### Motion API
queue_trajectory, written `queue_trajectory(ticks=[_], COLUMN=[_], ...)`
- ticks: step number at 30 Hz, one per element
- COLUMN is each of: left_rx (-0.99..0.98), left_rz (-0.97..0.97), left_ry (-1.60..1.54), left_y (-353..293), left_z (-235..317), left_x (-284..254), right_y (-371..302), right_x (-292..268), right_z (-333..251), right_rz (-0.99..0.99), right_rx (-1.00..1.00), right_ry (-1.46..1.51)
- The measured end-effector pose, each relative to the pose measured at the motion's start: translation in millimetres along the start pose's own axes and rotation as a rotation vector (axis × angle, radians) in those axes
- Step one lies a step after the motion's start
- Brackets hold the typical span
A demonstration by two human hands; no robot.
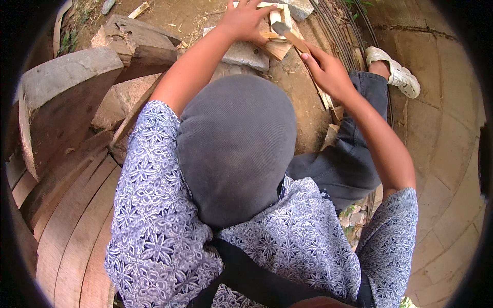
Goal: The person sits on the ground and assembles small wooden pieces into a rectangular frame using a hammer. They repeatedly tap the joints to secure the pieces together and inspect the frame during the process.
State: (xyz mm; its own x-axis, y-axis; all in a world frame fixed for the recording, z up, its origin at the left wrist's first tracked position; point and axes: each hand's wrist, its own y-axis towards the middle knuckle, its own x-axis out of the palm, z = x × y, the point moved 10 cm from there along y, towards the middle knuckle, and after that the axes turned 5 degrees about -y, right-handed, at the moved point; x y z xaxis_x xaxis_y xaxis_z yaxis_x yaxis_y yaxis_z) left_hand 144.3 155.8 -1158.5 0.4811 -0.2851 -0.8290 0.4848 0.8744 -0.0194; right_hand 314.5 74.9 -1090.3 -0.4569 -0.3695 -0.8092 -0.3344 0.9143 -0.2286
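Note:
Near the top edge, my left hand (240, 21) reaches across a small pale wooden frame (286, 15), its fingers bent over the frame's left side and steadying it. Between the left thumb and the frame, the contact is partly hidden. My right hand (328, 74) is closed round the wooden handle of a hammer (299, 42). The hammer's grey metal head lies over the frame's lower part, close to the left fingers; whether it touches the wood I cannot tell. A short wood block (278, 50) shows under the frame's near end.
A flat stone slab (240, 55) lies beside the frame. Thick timber offcuts (72, 77) and long planks (84, 231) are stacked at left. Thin rods (339, 36) run along the right, near tiled paving (441, 133) and a foot in a white clog (393, 72). A grey cap (236, 149) fills the middle.

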Motion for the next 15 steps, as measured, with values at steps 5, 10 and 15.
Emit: queue_trajectory(ticks=[5, 10, 15], left_rx=[-0.015, 0.018, 0.040], left_rz=[0.049, 0.045, 0.106], left_ry=[0.025, -0.104, -0.039], left_y=[-10.6, 9.9, -3.7], left_z=[-9.5, -5.2, -6.2], left_x=[-13.3, -6.4, -11.4], right_y=[-31.2, -20.1, -39.1], right_x=[-35.1, 15.6, -2.7], right_z=[-61.0, 2.6, -16.3], right_rz=[0.173, 0.079, 0.223], right_rx=[-0.161, 0.034, 0.019], right_ry=[0.385, 0.179, 0.423])
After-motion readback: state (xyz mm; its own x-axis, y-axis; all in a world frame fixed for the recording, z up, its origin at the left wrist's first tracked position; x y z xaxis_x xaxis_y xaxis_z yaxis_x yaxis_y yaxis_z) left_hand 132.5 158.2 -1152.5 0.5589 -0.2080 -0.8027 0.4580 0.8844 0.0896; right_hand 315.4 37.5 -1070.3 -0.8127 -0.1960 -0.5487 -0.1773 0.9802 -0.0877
